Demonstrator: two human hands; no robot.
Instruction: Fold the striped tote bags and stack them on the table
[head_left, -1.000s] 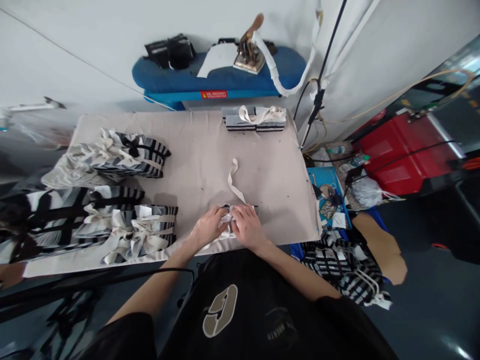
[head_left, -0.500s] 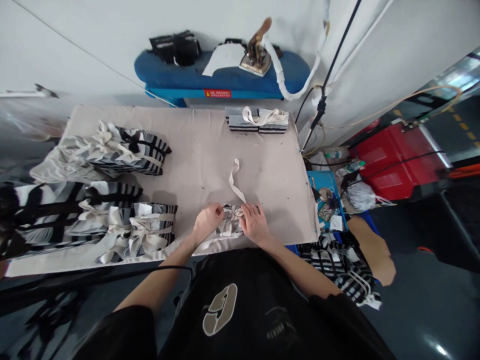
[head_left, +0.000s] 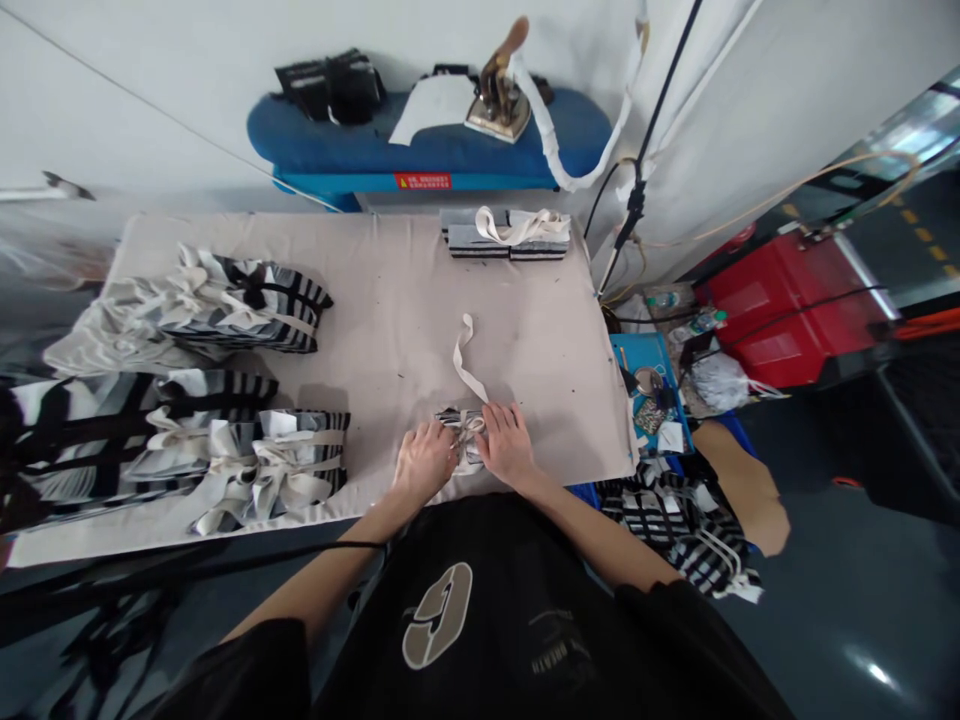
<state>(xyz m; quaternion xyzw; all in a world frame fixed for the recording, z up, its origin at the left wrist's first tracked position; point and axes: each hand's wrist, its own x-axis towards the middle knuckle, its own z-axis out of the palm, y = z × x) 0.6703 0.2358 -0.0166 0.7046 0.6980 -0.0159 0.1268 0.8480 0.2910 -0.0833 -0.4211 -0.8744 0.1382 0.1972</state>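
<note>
On the counter (head_left: 397, 310), near us, our curled left hand (head_left: 425, 460) and flatter right hand (head_left: 508, 447) flank a small striped cloth bundle (head_left: 472, 459) with a soft, pale bow (head_left: 472, 424); we cannot tell whether either hand's fingers grip. Beyond, we see a wavy fabric strip (head_left: 468, 376), then boxy, neatly folded striped bundles (head_left: 478, 247).

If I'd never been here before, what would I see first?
Probably the left hand and right hand, both at a small striped bundle near the front edge of the table. Then perhaps the iron on the blue ironing board beyond, and the bow-tied fabric bundles crowding the table's left side.
</note>
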